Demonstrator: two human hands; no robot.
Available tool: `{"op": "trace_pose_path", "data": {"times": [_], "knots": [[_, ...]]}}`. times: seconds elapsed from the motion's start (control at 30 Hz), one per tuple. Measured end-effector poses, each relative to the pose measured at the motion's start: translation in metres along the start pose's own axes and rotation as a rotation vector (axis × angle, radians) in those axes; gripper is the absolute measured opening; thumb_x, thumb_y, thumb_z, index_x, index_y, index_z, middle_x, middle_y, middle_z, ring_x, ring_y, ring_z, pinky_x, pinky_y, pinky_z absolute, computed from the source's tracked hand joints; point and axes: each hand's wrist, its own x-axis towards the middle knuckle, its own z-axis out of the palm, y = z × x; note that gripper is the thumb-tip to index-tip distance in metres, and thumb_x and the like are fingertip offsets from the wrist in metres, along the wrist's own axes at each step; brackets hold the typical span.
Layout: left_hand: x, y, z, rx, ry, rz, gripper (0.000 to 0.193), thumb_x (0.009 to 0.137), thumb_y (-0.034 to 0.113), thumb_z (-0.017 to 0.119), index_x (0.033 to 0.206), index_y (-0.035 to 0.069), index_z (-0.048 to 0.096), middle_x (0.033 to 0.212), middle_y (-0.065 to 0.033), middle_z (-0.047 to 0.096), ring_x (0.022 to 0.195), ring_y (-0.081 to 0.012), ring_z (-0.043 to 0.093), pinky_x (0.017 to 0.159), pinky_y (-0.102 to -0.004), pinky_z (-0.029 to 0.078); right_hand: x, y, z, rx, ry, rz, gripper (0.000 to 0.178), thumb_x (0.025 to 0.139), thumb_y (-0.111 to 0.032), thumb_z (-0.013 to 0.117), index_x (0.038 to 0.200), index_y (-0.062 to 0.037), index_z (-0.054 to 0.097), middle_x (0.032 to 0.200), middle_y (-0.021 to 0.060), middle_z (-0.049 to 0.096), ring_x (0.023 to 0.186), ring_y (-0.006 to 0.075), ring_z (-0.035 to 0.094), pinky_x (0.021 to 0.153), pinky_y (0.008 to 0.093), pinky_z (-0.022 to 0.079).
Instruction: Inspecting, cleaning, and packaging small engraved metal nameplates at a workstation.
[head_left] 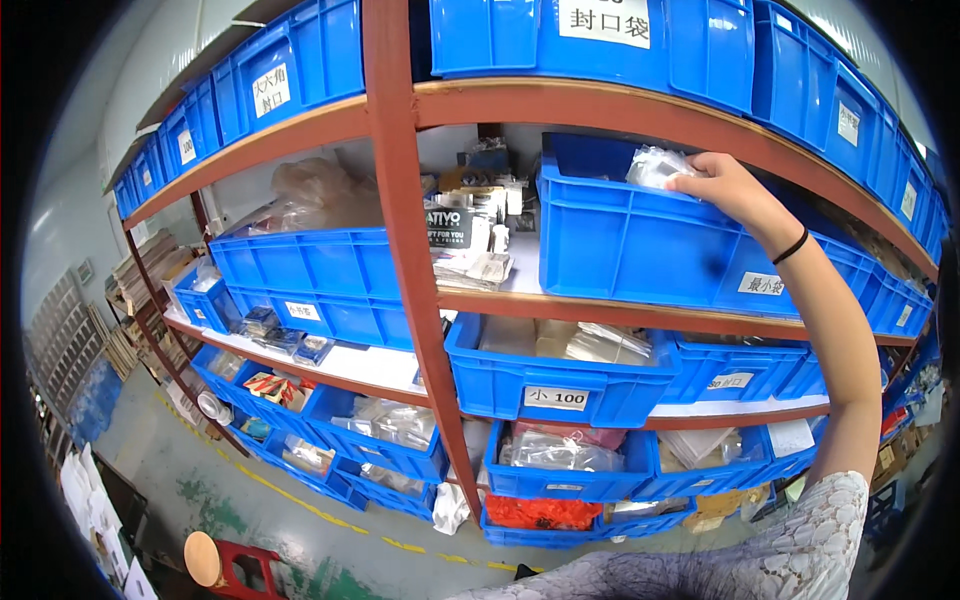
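Observation:
My right hand (732, 188) reaches up to a large blue bin (640, 240) on the upper middle shelf. Between its closed thumb and fingers is a bunch of small clear plastic bags (655, 166), held just over the bin's front rim. The inside of that bin is mostly hidden behind its front wall. A dark band (791, 246) circles my right wrist. My left hand is out of sight.
Red-brown shelving (395, 180) carries rows of labelled blue bins, with its upper shelf edge (600, 98) just above my hand. Stacked cards and packets (470, 225) stand left of the bin. Lower bins hold plastic bags (395, 420). A red stool (245, 570) is on the floor.

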Motion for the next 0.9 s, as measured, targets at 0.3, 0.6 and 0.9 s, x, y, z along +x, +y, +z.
{"op": "trace_pose_path", "data": {"times": [0.3, 0.6, 0.9], "knots": [[-0.010, -0.005, -0.022, -0.069, -0.021, -0.012, 0.030, 0.083, 0.022, 0.065, 0.107, 0.006, 0.065, 0.101, -0.0123, 0.067, 0.096, -0.0269, 0.064, 0.083, -0.0390, 0.052, 0.011, -0.006, 0.007, -0.004, -0.050, -0.022, 0.034, 0.089, -0.026, 0.066, 0.104, 0.0047, 0.066, 0.083, 0.0030, 0.064, 0.075, 0.0084, 0.056, 0.066, 0.0231, 0.045], [0.027, 0.015, -0.038, -0.173, 0.083, 0.003, 0.029, 0.084, 0.018, 0.066, 0.109, 0.004, 0.065, 0.102, -0.0121, 0.067, 0.097, -0.0252, 0.064, 0.083, -0.0378, 0.052, -0.033, -0.004, 0.030, -0.050, 0.475, -0.653, 0.018, 0.089, -0.010, 0.063, 0.105, -0.0011, 0.062, 0.092, 0.0113, 0.067, 0.087, 0.0198, 0.065, 0.080, 0.0293, 0.050], [-0.060, 0.015, 0.031, -0.363, 0.235, -0.166, 0.029, 0.084, 0.014, 0.067, 0.111, 0.003, 0.064, 0.103, -0.0119, 0.067, 0.097, -0.0235, 0.064, 0.084, -0.0367, 0.052, -0.093, -0.053, 0.101, 1.020, 0.088, -0.291, 0.033, 0.091, -0.021, 0.067, 0.117, -0.0022, 0.059, 0.105, 0.0062, 0.066, 0.093, 0.0112, 0.063, 0.083, 0.0267, 0.051]]}}
